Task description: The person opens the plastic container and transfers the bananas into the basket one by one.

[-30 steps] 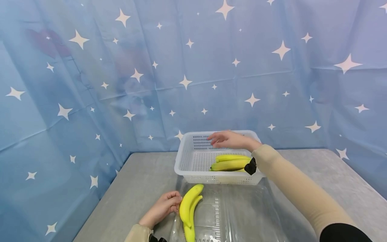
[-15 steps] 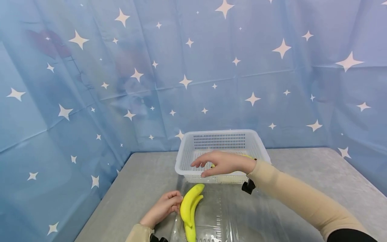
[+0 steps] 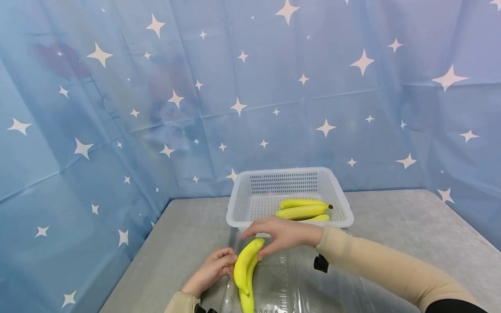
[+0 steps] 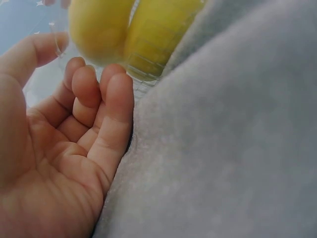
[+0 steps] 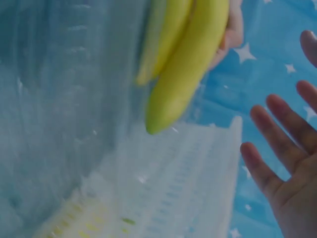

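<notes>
Two yellow bananas point(image 3: 243, 265) lie side by side along the left of a clear, ribbed plastic box point(image 3: 272, 284) on the table. My left hand point(image 3: 214, 266) pinches the box's left rim between thumb and fingers, right beside the bananas. In the left wrist view, its other fingers point(image 4: 119, 94) curl below the bananas point(image 4: 99, 29). Over the bananas' far end is my right hand point(image 3: 283, 234), fingers spread, thumb close to them and nothing in its grasp. The right wrist view shows that hand point(image 5: 297, 163) with fingers apart, to one side of the bananas point(image 5: 190, 69).
Behind the box stands a white perforated basket point(image 3: 233, 213), with several more bananas point(image 3: 303, 211) in its right half. A grey table point(image 3: 391, 226) carries everything. Starry blue cloth point(image 3: 274, 87) hangs along the back and left side.
My right hand has come down from over the basket, towards me and left, to the bananas' far end. The left hand keeps its hold on the rim.
</notes>
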`<state>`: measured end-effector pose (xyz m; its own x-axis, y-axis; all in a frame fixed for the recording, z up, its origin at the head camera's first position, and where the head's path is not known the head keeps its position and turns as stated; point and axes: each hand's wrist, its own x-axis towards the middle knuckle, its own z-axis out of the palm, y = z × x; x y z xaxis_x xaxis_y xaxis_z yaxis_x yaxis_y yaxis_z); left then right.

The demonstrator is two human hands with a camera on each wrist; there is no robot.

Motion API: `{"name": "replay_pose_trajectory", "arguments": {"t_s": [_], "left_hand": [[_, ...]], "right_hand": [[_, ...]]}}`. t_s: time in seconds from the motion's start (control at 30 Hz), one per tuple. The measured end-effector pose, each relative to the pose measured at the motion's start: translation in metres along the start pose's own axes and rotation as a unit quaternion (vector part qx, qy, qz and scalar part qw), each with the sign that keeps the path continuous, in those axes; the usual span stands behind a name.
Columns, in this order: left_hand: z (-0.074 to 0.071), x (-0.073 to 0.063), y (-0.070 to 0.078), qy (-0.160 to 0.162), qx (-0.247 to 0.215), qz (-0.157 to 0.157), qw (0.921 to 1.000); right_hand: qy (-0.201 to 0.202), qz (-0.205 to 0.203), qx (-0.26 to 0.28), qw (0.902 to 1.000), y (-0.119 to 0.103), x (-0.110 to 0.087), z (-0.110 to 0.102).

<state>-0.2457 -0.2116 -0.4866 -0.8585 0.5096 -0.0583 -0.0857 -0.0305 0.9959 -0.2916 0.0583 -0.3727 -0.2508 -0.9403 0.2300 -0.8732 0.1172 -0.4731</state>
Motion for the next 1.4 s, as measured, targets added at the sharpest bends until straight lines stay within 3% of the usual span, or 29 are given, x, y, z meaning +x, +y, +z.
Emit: {"name": "replay_pose_trajectory", "arguments": {"t_s": [0.33, 0.73, 1.13, 1.4], "left_hand": [[0.0, 0.0, 0.001, 0.006, 0.005, -0.004, 1.0], [0.0, 0.0, 0.0, 0.009, -0.003, -0.002, 1.0], [-0.001, 0.002, -0.001, 0.002, -0.011, -0.001, 0.9999], [0.0, 0.001, 0.002, 0.016, -0.007, -0.011, 0.9998]], "right_hand": [[-0.019, 0.011, -0.019, 0.9996, 0.008, 0.0, 0.022], [-0.025, -0.024, -0.009, 0.9994, 0.021, 0.011, 0.04], [-0.033, 0.019, -0.027, 0.9989, 0.032, 0.016, 0.05], [-0.051, 0.036, -0.032, 0.9976, 0.034, 0.017, 0.051]]}}
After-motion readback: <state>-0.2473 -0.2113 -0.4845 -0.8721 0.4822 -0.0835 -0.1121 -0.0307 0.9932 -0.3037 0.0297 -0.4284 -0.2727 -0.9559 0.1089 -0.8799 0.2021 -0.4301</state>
